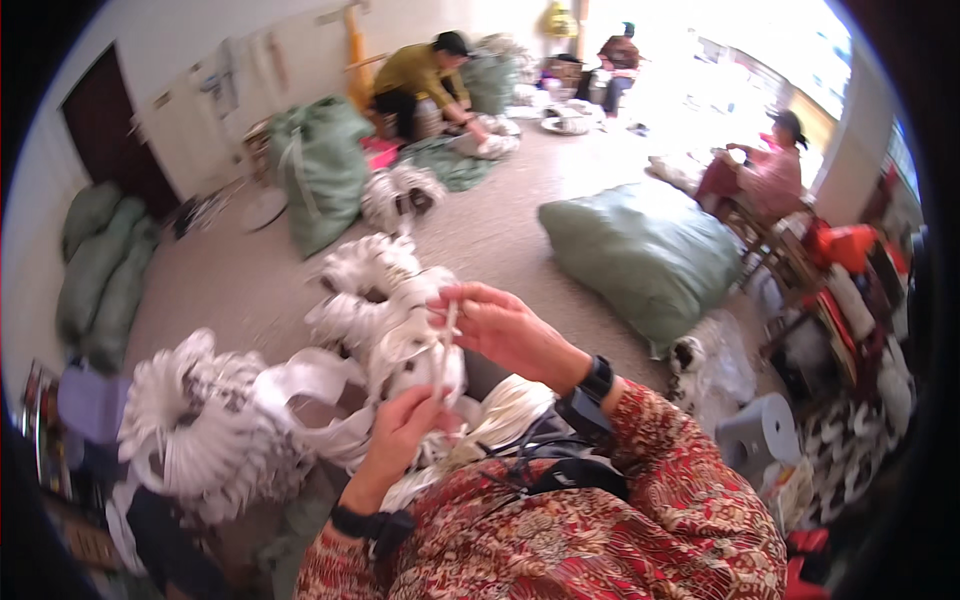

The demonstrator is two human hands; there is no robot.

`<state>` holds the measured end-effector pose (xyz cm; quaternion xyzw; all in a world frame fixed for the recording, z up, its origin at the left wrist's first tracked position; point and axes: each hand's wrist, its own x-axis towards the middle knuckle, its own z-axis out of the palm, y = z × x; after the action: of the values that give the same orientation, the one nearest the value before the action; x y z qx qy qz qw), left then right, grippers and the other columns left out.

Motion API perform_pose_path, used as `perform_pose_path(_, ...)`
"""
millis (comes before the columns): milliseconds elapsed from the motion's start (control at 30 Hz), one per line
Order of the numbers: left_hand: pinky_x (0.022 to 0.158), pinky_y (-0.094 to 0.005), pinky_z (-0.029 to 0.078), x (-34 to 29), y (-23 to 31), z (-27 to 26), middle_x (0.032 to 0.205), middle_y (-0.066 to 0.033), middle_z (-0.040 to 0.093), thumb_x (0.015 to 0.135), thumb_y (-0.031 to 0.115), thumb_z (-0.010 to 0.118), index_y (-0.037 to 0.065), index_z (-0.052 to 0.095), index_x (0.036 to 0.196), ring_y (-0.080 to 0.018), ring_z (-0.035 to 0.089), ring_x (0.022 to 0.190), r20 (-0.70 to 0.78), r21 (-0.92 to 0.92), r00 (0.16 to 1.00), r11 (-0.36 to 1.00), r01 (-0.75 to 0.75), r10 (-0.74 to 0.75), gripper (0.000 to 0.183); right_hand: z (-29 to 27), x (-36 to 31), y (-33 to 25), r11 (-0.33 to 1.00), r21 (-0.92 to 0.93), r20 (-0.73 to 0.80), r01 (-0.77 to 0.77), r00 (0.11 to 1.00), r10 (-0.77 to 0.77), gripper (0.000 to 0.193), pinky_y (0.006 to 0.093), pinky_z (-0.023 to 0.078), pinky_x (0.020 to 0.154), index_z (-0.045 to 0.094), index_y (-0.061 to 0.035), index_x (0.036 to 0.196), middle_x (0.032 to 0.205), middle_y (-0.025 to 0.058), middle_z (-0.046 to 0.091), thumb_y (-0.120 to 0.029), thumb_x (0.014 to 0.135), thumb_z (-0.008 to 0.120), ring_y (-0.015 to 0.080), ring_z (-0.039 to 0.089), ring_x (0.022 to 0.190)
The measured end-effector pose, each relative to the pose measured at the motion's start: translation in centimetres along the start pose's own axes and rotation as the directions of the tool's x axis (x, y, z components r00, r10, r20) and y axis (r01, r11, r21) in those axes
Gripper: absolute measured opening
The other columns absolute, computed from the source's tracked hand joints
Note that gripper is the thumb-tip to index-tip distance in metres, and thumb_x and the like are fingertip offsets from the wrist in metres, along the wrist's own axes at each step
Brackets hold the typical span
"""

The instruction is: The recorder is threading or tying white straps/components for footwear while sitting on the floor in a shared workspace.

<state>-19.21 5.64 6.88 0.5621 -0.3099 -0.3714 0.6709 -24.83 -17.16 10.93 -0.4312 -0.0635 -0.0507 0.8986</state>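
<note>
A narrow white strip (446,350) runs between my two hands in front of my body. The fingers of my left hand (397,432) are closed on its lower end. Higher and to the right, my right hand (505,328) pinches its upper end. Behind the strip lies a pile of white looped bands (375,325). On my lap rests a bundle of cream-white strips (515,408). To the left, a large coil of white bands (215,430) and a wide white loop (315,395) lie close to my left hand.
A full green sack (645,255) lies ahead right; another green sack (318,175) stands ahead left. A person in a yellow top (415,80) bends over white coils. A person in pink (770,175) sits at right, near a grey-white stool (758,432). Another person (617,60) sits farther back.
</note>
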Motion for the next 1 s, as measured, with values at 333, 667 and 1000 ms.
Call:
perform_pose_path(333, 0.052, -0.0214, 0.047, 0.0, 1.2, -1.5, 0.069, 0.0004, 0.06, 0.099, 0.008, 0.058, -0.002, 0.067, 0.101, -0.0047, 0.052, 0.053, -0.107, 0.327, 0.99, 0.937, 0.12, -0.09, 0.013, -4.6, -1.6, 3.3, 0.646, -0.755, -0.062, -0.11, 0.993, 0.098, 0.03, 0.0289, 0.051, 0.053, 0.066, -0.0009, 0.107, 0.07, 0.0034, 0.064, -0.028, 0.101, 0.056, 0.0106, 0.061, 0.059)
perform_pose_path(667, 0.051, -0.0191, 0.043, -0.1, 1.8, -1.4, 0.064, 0.0022, 0.056, 0.1, 0.014, 0.059, -0.002, 0.068, 0.098, -0.0029, 0.049, 0.052, -0.03, 0.293, 0.975, 0.931, 0.219, -0.22, 0.019, -9.1, -5.0, -3.2, 0.847, -0.502, -0.34, -0.172, 0.94, -0.011, 0.03, 0.0276, 0.056, 0.056, 0.062, -0.0027, 0.089, 0.069, 0.0033, 0.064, -0.029, 0.102, 0.055, 0.0122, 0.065, 0.059)
perform_pose_path(1000, 0.053, -0.0229, 0.045, 3.1, 3.0, 1.0, 0.066, -0.0002, 0.06, 0.097, 0.013, 0.06, -0.002, 0.071, 0.094, -0.0062, 0.054, 0.053, 0.058, 0.581, 0.997, 0.814, 0.009, -0.053, 0.019, -3.9, -4.6, -0.1, 0.625, -0.773, -0.112, -0.104, 0.993, 0.026, 0.031, 0.0307, 0.056, 0.07, 0.063, 0.0015, 0.108, 0.094, 0.0092, 0.067, -0.027, 0.101, 0.054, 0.0161, 0.068, 0.074)
